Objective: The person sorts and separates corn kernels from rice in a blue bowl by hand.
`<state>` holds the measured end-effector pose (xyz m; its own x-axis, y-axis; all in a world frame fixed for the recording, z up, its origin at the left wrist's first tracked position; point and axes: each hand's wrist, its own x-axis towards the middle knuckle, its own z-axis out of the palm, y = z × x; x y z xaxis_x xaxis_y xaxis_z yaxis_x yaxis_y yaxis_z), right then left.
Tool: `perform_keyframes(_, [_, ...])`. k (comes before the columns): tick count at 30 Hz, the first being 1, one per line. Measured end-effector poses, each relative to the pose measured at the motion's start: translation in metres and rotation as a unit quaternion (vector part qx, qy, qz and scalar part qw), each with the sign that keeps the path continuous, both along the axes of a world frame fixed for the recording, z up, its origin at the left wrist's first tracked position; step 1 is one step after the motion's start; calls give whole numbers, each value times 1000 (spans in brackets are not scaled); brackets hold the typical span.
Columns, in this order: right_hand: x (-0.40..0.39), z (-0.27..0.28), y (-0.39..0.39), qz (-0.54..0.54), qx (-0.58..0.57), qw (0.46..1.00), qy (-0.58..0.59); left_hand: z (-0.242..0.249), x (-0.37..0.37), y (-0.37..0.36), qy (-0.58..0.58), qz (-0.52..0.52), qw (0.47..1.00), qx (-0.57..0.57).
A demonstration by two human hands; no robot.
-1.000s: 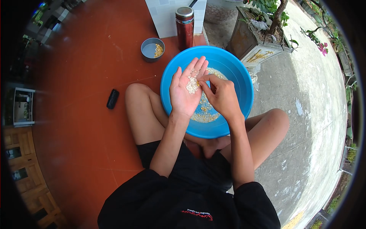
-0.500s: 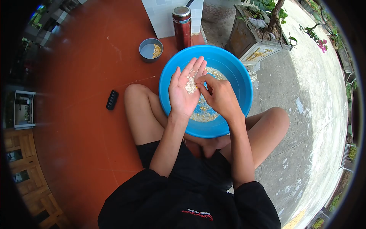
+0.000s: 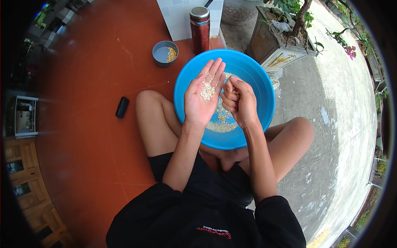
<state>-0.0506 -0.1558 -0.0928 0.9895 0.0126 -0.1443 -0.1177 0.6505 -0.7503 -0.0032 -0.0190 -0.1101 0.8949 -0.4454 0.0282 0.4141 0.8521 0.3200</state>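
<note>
My left hand is held palm up over the blue basin, with its fingers stretched out, bearing a small heap of pale grains. A yellow corn kernel lies among these grains, near the palm's right edge. Close on the right, my right hand is curled closed, thumb against the bent fingers; whatever may be inside is hidden. Below both hands, the basin holds more pale grains with yellow kernels mixed in, partly covered from view by the hands.
A grey bowl with yellow kernels stands on the red floor, beyond my left knee. A red flask rises behind the basin. A planter stands at the back right, and a black case lies on the left.
My right hand has drawn back from the left palm to the right, its fingers now curled inward. A yellow kernel shows on the left palm. The left hand has barely moved.
</note>
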Motion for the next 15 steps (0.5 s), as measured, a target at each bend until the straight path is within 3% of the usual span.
perform_keyframes(2, [0, 9, 5, -30, -234, 972, 9, 2, 1, 1, -18, 10, 999, 40])
perform_keyframes(5, [0, 2, 6, -83, -458, 883, -63, 3, 1, 1, -7, 14, 999, 40])
perform_keyframes(9, [-4, 5, 7, -77, -544, 832, -78, 1, 2, 3, 3, 22, 999, 32])
perform_keyframes(15, [-5, 5, 11, -70, -577, 806, -111, 2, 2, 5, 5, 34, 998, 50])
